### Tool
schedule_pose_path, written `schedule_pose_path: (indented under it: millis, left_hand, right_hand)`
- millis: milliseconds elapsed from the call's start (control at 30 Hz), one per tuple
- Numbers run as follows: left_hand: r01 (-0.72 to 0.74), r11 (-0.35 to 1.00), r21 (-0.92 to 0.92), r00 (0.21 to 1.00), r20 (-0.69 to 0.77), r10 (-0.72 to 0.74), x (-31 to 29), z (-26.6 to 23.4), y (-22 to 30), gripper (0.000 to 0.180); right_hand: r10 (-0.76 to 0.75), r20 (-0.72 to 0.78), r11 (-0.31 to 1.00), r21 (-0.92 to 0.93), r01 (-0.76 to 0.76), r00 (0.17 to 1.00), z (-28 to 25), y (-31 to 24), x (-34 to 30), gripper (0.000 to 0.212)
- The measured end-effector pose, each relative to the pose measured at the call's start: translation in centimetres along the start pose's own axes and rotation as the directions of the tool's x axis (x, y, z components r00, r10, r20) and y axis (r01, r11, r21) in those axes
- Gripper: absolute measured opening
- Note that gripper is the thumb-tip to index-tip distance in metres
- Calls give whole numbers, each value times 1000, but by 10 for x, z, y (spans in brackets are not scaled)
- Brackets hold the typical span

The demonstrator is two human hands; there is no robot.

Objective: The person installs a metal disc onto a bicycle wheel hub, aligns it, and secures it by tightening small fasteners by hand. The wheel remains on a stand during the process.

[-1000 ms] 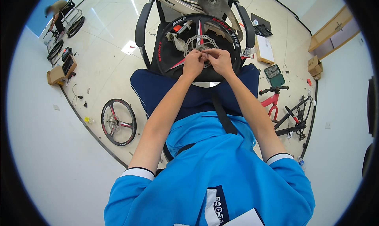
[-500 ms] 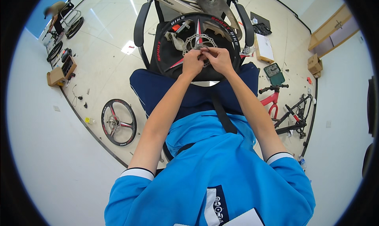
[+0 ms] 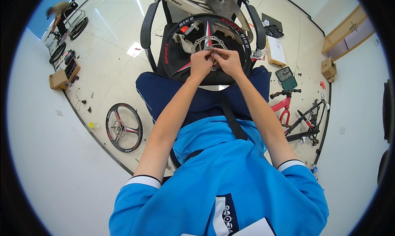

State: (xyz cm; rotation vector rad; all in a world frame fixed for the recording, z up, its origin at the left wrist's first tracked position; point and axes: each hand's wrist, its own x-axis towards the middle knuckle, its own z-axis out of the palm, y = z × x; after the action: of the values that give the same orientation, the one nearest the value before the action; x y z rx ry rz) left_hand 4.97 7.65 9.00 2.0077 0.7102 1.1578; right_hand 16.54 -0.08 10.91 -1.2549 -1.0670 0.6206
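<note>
The scalloped metal disc (image 3: 199,42) is partly covered by the left hand (image 3: 200,65) and right hand (image 3: 229,63), tightly bunched; anything held cannot be discerned.

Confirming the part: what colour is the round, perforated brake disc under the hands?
The brake disc is silver-grey, showing best in the head view.

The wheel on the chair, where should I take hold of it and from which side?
Probably the wheel's outer rim, near left and near right, reaching from your own side. It lies roughly flat, disc side up; armrests flank it and a white frame part lies beyond its far edge. I'd avoid the perforated brake disc, where your left hand and right hand meet.
</note>
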Motion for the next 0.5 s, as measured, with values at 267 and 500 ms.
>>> schedule_pose_path:
  millis: [267, 500]
  left_hand:
    - [16, 1000, -24, 1000, -7, -16, -5, -1, 1, 13]
    - [77, 993, -94, 996, -27, -80, -13, 8, 0, 17]
  right_hand:
    - [67, -12, 996, -62, -67, 998, -3, -4, -4, 17]
    - [-59, -161, 962, -272, 13, 985, -6, 8, 0, 30]
